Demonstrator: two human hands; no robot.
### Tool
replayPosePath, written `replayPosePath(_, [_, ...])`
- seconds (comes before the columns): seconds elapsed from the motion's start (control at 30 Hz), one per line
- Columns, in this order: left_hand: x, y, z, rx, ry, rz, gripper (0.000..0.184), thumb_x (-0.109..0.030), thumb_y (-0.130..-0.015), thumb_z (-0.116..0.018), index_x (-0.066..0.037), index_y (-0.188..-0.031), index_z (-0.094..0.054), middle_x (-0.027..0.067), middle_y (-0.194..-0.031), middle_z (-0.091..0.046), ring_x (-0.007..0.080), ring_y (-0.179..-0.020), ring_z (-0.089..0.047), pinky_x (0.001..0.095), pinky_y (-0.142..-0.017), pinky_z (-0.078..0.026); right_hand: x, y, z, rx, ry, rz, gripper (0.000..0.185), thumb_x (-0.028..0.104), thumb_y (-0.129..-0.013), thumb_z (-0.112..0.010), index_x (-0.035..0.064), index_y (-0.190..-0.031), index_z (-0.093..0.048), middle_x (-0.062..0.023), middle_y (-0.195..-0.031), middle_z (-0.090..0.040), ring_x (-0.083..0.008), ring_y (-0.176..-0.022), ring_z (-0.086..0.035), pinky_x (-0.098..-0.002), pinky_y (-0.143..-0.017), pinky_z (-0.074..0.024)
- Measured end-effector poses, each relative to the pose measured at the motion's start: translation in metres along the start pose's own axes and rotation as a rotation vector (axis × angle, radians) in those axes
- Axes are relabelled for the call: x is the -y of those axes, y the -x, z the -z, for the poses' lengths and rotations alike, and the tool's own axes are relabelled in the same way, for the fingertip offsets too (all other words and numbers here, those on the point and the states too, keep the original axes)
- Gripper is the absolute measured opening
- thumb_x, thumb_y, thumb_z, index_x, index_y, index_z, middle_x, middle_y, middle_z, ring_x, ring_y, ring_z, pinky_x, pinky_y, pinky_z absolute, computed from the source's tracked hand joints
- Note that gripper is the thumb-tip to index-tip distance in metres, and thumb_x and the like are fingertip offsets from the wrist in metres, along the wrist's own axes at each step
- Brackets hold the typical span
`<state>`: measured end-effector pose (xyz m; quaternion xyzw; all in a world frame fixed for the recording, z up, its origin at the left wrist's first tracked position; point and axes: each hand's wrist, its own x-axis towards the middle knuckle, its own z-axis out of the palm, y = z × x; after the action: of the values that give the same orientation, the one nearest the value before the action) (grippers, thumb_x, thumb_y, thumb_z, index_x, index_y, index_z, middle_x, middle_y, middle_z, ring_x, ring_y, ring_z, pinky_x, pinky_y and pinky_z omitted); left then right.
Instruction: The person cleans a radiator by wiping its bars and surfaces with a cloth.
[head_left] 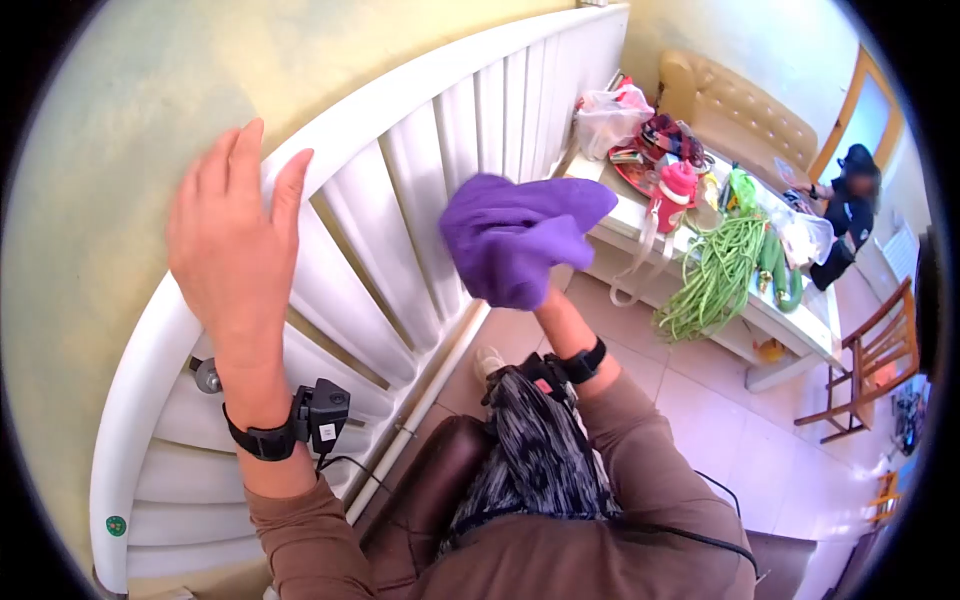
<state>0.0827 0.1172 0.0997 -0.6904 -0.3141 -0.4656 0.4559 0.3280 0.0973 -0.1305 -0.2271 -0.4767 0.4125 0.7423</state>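
A purple cloth [515, 235] hangs bunched over my right hand [552, 296], in front of the slats of a white radiator [385, 235]. Most of that hand is covered by the cloth, so only its wrist end shows, and the cloth appears gripped in it. My left hand [238, 225] is open and empty, its fingers stretched upward and thumb apart, at the radiator's top rail near the wall. Whether it touches the rail I cannot tell. A black strap with a small device [318, 415] sits on my left wrist.
A white table [690, 275] to the right carries green beans [715, 275], cucumbers [775, 265], a pink bottle [676, 190] and bags. Beyond it are a tan sofa [740, 105], a person in dark clothes [850, 215] and a wooden chair [870, 360]. A metal valve [207, 376] juts from the radiator.
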Motion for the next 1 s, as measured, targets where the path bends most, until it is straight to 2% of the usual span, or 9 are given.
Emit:
replayPosePath(0.03, [-0.002, 0.001, 0.001, 0.000, -0.004, 0.000, 0.029, -0.034, -0.080, -0.064, -0.010, -0.097, -0.064, 0.0017, -0.084, -0.063, 0.0196, -0.072, -0.058, 0.0313, -0.065, -0.045, -0.009, -0.009, -0.010, -0.026, 0.047, 0.002, 0.044, 0.019, -0.092, -0.051, 0.0040, -0.132, -0.038, -0.0087, -0.133, -0.041, -0.0179, -0.122, -0.039, -0.0306, -0.104, -0.0291])
replayPosePath(0.1, [-0.009, 0.006, 0.002, 0.235, -0.011, 0.048, 0.030, -0.034, -0.081, -0.063, -0.010, -0.101, -0.063, 0.0007, -0.086, -0.062, 0.0182, -0.074, -0.057, 0.0302, -0.067, -0.045, -0.024, -0.034, -0.041, -0.074, 0.226, 0.025, 0.045, 0.020, -0.092, -0.049, 0.0037, -0.133, -0.036, -0.0095, -0.135, -0.039, -0.0194, -0.124, -0.036, -0.0309, -0.105, -0.0268])
replayPosePath(0.2, [-0.010, 0.009, -0.003, 0.231, -0.076, 0.043, 0.028, -0.033, -0.082, -0.062, -0.012, -0.100, -0.063, -0.0006, -0.085, -0.061, 0.0168, -0.074, -0.056, 0.0294, -0.066, -0.045, -0.044, -0.078, -0.079, -0.152, 0.538, 0.111, 0.047, 0.022, -0.093, -0.046, 0.0033, -0.135, -0.033, -0.0108, -0.137, -0.036, -0.0215, -0.127, -0.032, -0.0314, -0.107, -0.0232])
replayPosePath(0.4, [-0.010, 0.013, -0.007, 0.178, -0.100, 0.049, 0.024, -0.032, -0.081, -0.063, -0.016, -0.099, -0.063, -0.0027, -0.082, -0.059, 0.0153, -0.071, -0.055, 0.0282, -0.065, -0.044, -0.074, -0.089, -0.091, -0.205, 0.657, 0.106, 0.051, 0.025, -0.095, -0.041, 0.0026, -0.139, -0.027, -0.0135, -0.142, -0.029, -0.0257, -0.133, -0.024, -0.0322, -0.111, -0.0161])
replayPosePath(0.53, [-0.013, 0.012, -0.005, 0.205, -0.088, 0.081, 0.020, -0.027, -0.084, -0.061, -0.014, -0.099, -0.065, 0.0007, -0.085, -0.064, 0.0183, -0.072, -0.059, 0.0300, -0.066, -0.046, -0.137, -0.023, -0.062, -0.229, 0.929, -0.049, 0.040, 0.027, -0.093, -0.042, 0.0060, -0.127, -0.038, -0.0157, -0.124, -0.041, -0.0293, -0.115, -0.038, -0.0363, -0.097, -0.0279])
replayPosePath(0.73, [-0.010, 0.017, -0.013, 0.143, -0.099, 0.056, 0.023, -0.031, -0.080, -0.064, -0.017, -0.097, -0.063, -0.0032, -0.080, -0.059, 0.0144, -0.068, -0.053, 0.0289, -0.062, -0.042, -0.217, 0.132, 0.012, -0.047, 1.296, -0.674, 0.030, 0.031, -0.090, -0.042, 0.0110, -0.109, -0.054, -0.0192, -0.097, -0.060, -0.0346, -0.087, -0.058, -0.0425, -0.075, -0.0456])
replayPosePath(0.77, [-0.009, 0.017, -0.013, 0.142, -0.114, 0.045, 0.022, -0.032, -0.080, -0.064, -0.017, -0.096, -0.063, -0.0029, -0.079, -0.058, 0.0145, -0.068, -0.053, 0.0289, -0.062, -0.042, -0.215, 0.144, 0.010, -0.029, 1.324, -0.744, 0.030, 0.031, -0.090, -0.042, 0.0104, -0.109, -0.054, -0.0187, -0.098, -0.060, -0.0340, -0.088, -0.058, -0.0421, -0.076, -0.0451])
replayPosePath(0.87, [-0.007, 0.018, -0.013, 0.135, -0.117, 0.030, 0.022, -0.032, -0.080, -0.063, -0.016, -0.096, -0.063, -0.0021, -0.076, -0.057, 0.0150, -0.067, -0.053, 0.0291, -0.062, -0.042, -0.212, 0.143, 0.008, -0.047, 1.349, -0.767, 0.030, 0.029, -0.090, -0.043, 0.0086, -0.110, -0.053, -0.0172, -0.102, -0.059, -0.0320, -0.093, -0.056, -0.0410, -0.079, -0.0434])
replayPosePath(1.0, [-0.005, 0.019, -0.011, 0.138, -0.077, 0.028, 0.025, -0.033, -0.080, -0.063, -0.014, -0.097, -0.063, -0.0009, -0.075, -0.056, 0.0163, -0.069, -0.054, 0.0299, -0.064, -0.042, -0.165, 0.094, -0.018, -0.097, 1.449, -0.635, 0.030, 0.026, -0.091, -0.044, 0.0062, -0.112, -0.052, -0.0151, -0.106, -0.057, -0.0294, -0.099, -0.053, -0.0394, -0.084, -0.0411])
